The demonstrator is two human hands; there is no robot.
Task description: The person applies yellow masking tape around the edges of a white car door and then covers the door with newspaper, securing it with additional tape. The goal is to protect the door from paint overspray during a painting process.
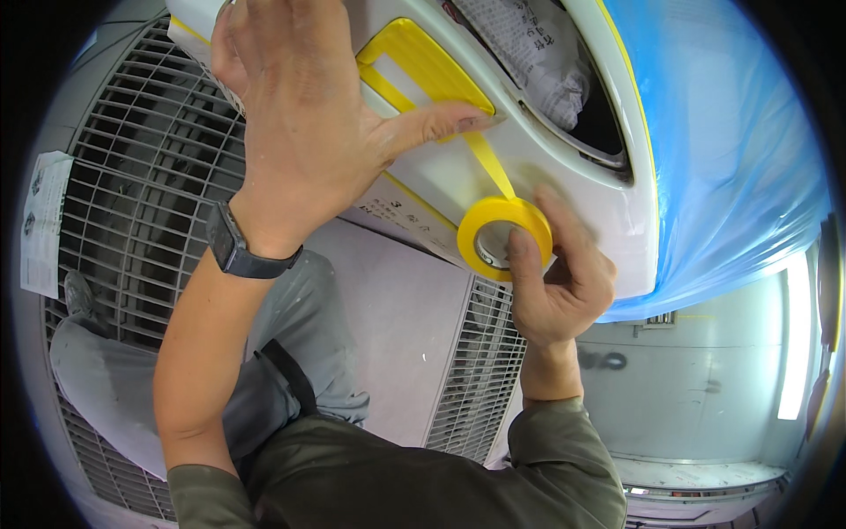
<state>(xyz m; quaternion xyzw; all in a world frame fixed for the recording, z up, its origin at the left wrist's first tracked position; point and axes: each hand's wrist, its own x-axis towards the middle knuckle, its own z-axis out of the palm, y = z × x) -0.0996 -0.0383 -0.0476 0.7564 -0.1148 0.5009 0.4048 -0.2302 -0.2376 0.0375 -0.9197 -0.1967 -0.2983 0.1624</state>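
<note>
My right hand (571, 286) grips a roll of yellow masking tape (472, 224), with the thumb over its centre. From the roll a taut tape strip (490, 164) runs up to a rectangular recess (434, 69) in a white car body panel (564, 189). Yellow tape covers much of that recess, leaving a whitish band between strips. My left hand (304, 123) lies over the panel's left part with the fingers extended. Its thumb is stretched out to the recess's lower right corner, where the strip begins. The left fingertips run past the upper edge of the picture.
Crumpled printed paper (538, 62) fills an opening in the panel. Blue plastic film (723, 150) drapes the right side. Metal floor grating (145, 167) flanks a pale floor strip (397, 326). A printed sheet (46, 225) hangs at far left. Handwriting marks the panel's lower part.
</note>
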